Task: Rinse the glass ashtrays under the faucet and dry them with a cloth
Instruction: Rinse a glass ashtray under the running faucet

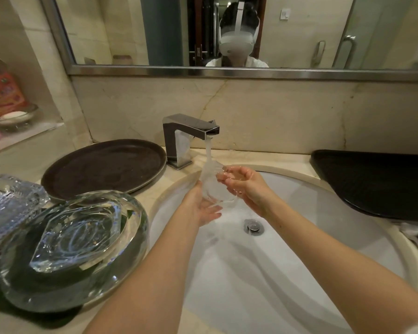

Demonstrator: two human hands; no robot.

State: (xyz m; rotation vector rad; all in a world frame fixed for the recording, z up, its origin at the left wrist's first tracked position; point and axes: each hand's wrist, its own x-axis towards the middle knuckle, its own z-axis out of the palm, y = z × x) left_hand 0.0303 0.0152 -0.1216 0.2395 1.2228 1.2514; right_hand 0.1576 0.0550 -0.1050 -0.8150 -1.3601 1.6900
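A clear glass ashtray (215, 186) is held on edge under the water running from the chrome faucet (188, 133), over the white sink (336, 213). My left hand (203, 206) supports it from below with the fingers stretched out. My right hand (241, 182) grips its right rim with curled fingers. On the counter to the left, an angular glass ashtray (80, 235) lies inside a large round glass ashtray (135, 237). A ribbed glass piece (7, 203) sits further left. No cloth shows in view.
A round dark tray (104, 167) lies behind the stacked glass. A black tray (377, 182) sits on the counter at right. The sink drain (253, 226) is below my hands. A wall niche at left holds a soap dish (15, 115) and packets. A mirror hangs above.
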